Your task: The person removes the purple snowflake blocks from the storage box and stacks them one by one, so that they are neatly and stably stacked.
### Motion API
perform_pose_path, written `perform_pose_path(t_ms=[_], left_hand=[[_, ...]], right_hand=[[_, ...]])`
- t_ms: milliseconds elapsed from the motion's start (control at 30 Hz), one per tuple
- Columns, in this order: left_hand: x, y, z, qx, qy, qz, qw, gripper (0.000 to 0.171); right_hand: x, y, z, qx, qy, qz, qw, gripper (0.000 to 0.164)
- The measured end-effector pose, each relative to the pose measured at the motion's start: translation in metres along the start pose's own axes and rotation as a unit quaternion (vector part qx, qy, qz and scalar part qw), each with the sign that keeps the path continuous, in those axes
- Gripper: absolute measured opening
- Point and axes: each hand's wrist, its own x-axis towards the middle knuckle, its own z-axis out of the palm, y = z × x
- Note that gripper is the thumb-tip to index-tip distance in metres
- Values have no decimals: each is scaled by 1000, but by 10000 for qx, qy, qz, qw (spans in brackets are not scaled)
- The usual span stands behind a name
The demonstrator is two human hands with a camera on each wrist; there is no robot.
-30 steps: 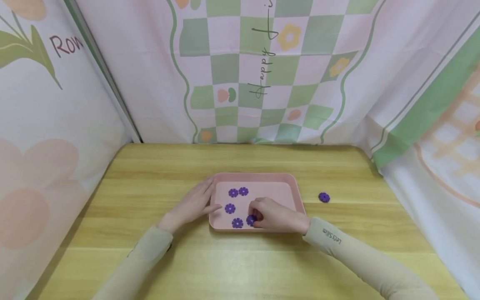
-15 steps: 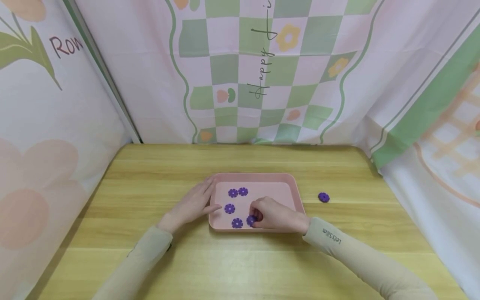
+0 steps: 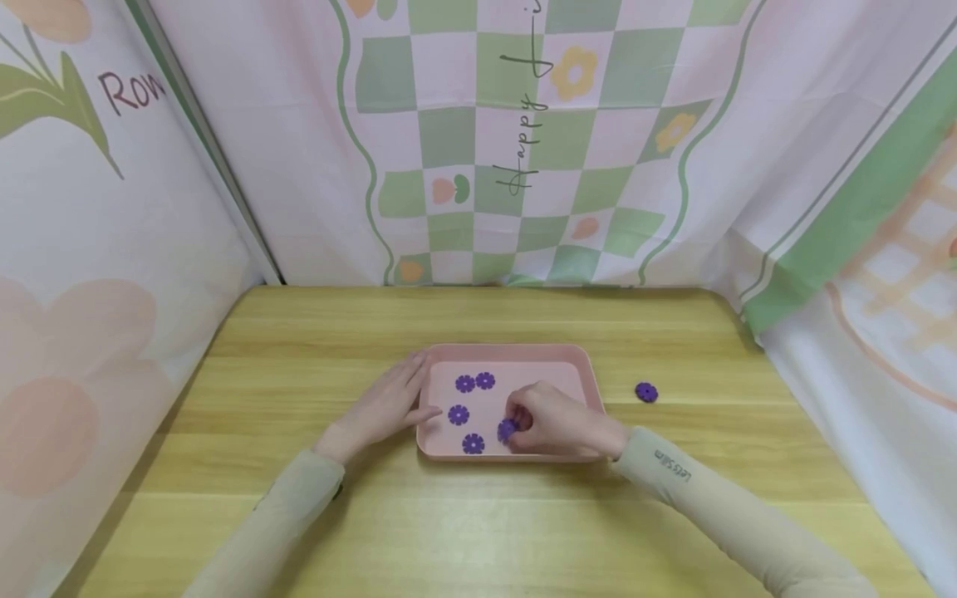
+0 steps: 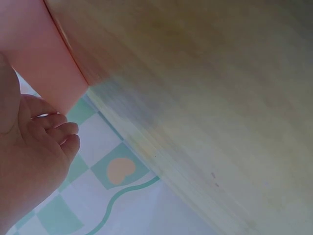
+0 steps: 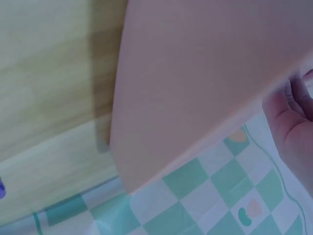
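Observation:
A pink tray lies on the wooden table. My left hand rests against the tray's left side, its fingers along the outer wall and the thumb reaching over the rim. Inside the front part of the tray, my right hand pinches a purple flower-shaped disc between thumb and fingers; part of that disc is hidden. Among the other purple discs in the tray, two sit side by side at the back, one disc is at the left, and another disc is near the front wall.
One more purple flower-shaped disc lies on the table to the right of the tray. A printed checkered curtain hangs behind the table's back edge, with more printed cloth at both sides.
My right hand has risen slightly and shifted a little to the right, bringing the pinched disc with it. The left hand and the other discs stay where they were.

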Motion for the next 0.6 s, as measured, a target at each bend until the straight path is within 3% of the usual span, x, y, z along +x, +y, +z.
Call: perform_pose_path(t_ms=[300,600], left_hand=[[0,1,-1,-50,32,31,10000,89],[-1,2,-1,-34,37,22,10000,89]], right_hand=[[-6,9,-20,-83,369,155,9992,20],[-10,25,-36,6,627,-324,9975,18]])
